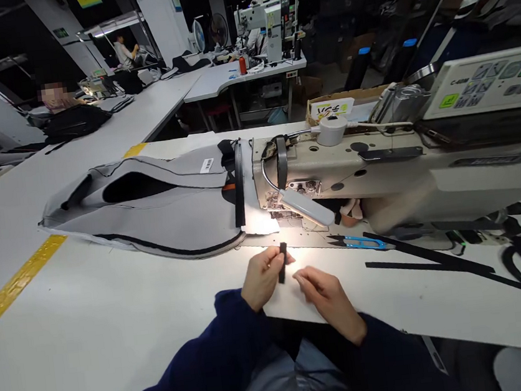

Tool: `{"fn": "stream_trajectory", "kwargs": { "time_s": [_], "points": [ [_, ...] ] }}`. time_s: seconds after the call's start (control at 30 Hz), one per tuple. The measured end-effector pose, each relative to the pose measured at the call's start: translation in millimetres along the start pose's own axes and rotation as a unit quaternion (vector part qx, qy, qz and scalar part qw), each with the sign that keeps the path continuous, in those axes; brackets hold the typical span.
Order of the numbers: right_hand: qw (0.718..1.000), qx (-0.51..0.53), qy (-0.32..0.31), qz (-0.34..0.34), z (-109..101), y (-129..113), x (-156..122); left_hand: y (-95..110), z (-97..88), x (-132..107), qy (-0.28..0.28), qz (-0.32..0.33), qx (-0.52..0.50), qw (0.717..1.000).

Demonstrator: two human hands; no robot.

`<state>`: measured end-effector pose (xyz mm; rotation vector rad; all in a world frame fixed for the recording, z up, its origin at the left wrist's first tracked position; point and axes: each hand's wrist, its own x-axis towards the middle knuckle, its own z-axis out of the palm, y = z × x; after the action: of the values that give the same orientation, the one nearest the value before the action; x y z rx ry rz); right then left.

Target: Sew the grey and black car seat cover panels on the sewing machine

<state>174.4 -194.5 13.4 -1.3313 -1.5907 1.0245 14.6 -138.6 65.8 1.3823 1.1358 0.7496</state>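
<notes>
One short, flat black strip (283, 264) pinched in our left hand (263, 277) above the smooth white desk (160, 307); our right hand (327, 294) curled just beside, apart, can't tell if gripping.

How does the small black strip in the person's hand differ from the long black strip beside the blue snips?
Size: the held strip is short; the table strip is far longer.
Support: the held strip is pinched in the left hand; the table strip lies by the sewing machine, with no hand on it.
Shared: both are black, narrow and flat-looking.
</notes>
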Motion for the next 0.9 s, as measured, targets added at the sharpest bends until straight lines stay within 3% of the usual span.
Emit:
{"fn": "stream_trajectory", "kwargs": {
  "time_s": [0.07,0.13,0.2,0.27,0.37,0.47,0.9],
  "points": [
    [0.982,-0.139,0.046,-0.12,1,2,24,10,-20.3,4,0.064,0.115,0.189,0.973],
    [0.947,-0.246,0.053,-0.2,7,6,52,18,-37.8,14,0.108,0.189,0.358,0.908],
    [0.916,-0.32,0.026,-0.24,19,12,76,21,-48.5,32,0.089,0.199,0.47,0.855],
    [0.889,-0.376,-0.008,-0.26,31,16,90,18,-52.1,55,0.045,0.185,0.523,0.831],
    [0.863,-0.428,-0.02,-0.269,42,19,93,6,-50.2,89,0.007,0.159,0.544,0.824],
    [0.858,-0.442,-0.018,-0.26,43,17,88,-5,-45.9,112,-0.008,0.146,0.544,0.826],
    [0.849,-0.46,-0.02,-0.26,47,23,88,-24,-35.1,147,0.077,0.155,0.574,0.8]
  ]
}}
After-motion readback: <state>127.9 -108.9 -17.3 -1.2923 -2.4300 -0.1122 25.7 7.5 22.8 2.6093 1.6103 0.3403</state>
